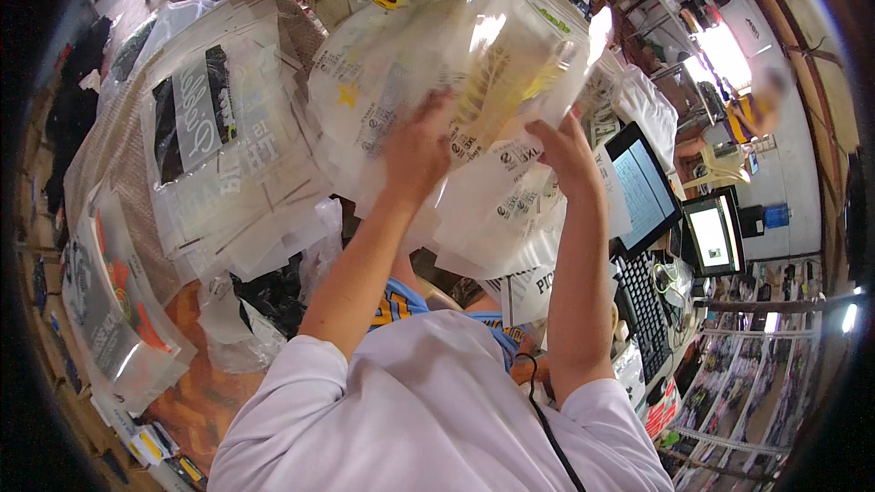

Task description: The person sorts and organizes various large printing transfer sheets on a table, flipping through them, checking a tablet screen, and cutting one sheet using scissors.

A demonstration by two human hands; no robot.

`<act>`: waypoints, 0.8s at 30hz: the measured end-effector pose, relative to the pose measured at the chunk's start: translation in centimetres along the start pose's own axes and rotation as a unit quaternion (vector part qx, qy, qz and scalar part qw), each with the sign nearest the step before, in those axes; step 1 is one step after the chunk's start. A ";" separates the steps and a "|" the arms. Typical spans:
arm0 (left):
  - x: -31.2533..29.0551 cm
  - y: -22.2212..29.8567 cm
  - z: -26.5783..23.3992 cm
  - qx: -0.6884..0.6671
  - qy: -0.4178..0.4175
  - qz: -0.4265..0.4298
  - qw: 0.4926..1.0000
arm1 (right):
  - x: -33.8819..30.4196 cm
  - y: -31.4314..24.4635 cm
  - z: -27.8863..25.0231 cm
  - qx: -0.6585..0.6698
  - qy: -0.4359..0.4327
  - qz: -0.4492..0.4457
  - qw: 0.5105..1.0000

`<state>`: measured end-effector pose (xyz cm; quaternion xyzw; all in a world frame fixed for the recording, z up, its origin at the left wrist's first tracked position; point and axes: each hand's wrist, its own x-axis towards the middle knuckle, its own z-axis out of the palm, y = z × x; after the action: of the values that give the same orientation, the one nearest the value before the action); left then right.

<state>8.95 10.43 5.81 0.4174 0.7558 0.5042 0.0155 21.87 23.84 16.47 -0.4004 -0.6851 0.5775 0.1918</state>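
Translucent film sheets (365, 46) printed with small dark lettering and yellow and green designs lie in a loose pile before me. My right hand (571, 159) grips the near right edge of a raised film sheet (524, 68) between thumb and fingers. That sheet bends and catches bright glare. My left hand (419, 153) is against the sheets to the left of it, its fingers smeared by motion, so its hold is unclear. More sheets (497, 228) with dark print lie under and between my wrists.
At the left, a thick stack of clear printed sheets (264, 210) rests on a brown cover. On the right stand a tablet-like screen (643, 184), a second screen (714, 232) and a black keyboard (643, 319). A person (752, 118) is farther back at right.
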 end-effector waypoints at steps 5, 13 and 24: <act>-1.1 3.8 2.5 0.071 -0.016 0.237 0.969 | 1.2 -0.3 0.4 0.089 0.003 0.016 0.996; -1.7 -1.4 0.2 -0.086 -0.011 0.028 0.996 | 0.9 5.0 -5.1 0.202 0.150 0.037 0.967; -1.2 -0.2 0.0 0.205 0.042 0.012 0.978 | -0.6 7.0 -8.1 0.277 0.122 0.044 0.952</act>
<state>9.59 9.64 5.16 0.3989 0.8381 0.3561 -0.1079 30.43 28.59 12.08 -0.4286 -0.4512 0.6995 0.3514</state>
